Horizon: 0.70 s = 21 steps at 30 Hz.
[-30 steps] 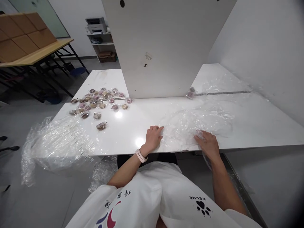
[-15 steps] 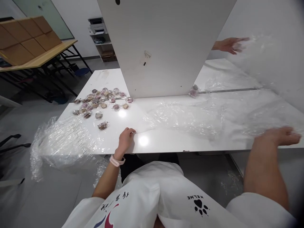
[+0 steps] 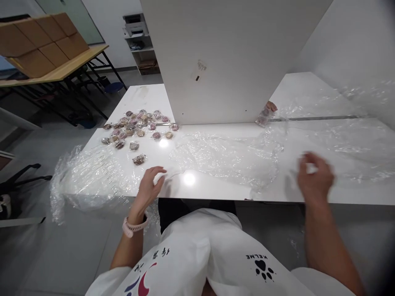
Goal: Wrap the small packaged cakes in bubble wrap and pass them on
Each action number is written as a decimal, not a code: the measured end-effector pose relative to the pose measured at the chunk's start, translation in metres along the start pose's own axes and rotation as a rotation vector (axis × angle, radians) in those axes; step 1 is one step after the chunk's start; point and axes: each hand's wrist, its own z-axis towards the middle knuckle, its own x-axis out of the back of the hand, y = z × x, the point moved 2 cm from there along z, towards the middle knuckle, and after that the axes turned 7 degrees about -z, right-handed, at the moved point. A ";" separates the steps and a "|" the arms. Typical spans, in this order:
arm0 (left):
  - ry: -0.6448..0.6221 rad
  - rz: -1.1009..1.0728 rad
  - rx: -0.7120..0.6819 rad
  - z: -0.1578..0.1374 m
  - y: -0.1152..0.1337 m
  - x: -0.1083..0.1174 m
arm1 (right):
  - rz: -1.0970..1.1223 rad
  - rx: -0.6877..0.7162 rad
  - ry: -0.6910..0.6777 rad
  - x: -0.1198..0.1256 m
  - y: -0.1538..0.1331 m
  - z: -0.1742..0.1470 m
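My left hand [image 3: 150, 187], wearing a pink wristband [image 3: 135, 227], is low over the table's front edge. Its fingers and thumb are apart, beside the left end of a flat clear plastic bag [image 3: 222, 158]. To the right of that bag hovers my right hand [image 3: 316, 176], smeared by motion. A gap shows between its curved thumb and forefinger, and I see nothing in it. Small wrapped pieces, perhaps candies or cookies [image 3: 131, 129], lie scattered at the left. Nearest my left hand is a brown wrapped piece [image 3: 139, 159].
A stack of clear bags [image 3: 92, 172] hangs over the table's left front edge. An upright white panel [image 3: 228, 74] divides the table. Another person's hand [image 3: 271, 106] reaches round it beside wrapped pieces [image 3: 263, 117]. More clear film [image 3: 354, 152] lies at the right.
My right hand has come left from the far right. My left hand has shifted slightly left and its fingers have spread. The other person's hand has dropped to the wrapped pieces by the panel.
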 end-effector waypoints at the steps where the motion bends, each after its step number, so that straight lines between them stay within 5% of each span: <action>1: -0.018 -0.063 -0.059 0.011 0.011 -0.012 | 0.037 -0.097 0.056 -0.015 -0.022 -0.005; 6: -0.183 0.160 -0.230 0.051 0.043 -0.066 | 0.182 0.127 -0.355 -0.053 -0.119 -0.034; 10: -0.313 0.308 -0.103 0.025 0.031 -0.046 | 0.382 0.192 -0.857 -0.023 -0.125 -0.060; 12: -0.362 0.279 -0.023 0.008 0.025 -0.027 | 0.454 0.136 -0.999 -0.006 -0.115 -0.063; 14: -0.290 0.234 0.016 0.003 0.022 -0.015 | 0.428 0.030 -0.910 0.005 -0.101 -0.053; 19: -0.002 0.239 0.099 0.041 0.022 -0.040 | -0.066 -0.333 -0.015 0.004 -0.038 0.009; 21: -0.021 0.292 0.129 0.056 0.021 -0.057 | -0.144 -0.474 0.069 -0.010 -0.013 0.032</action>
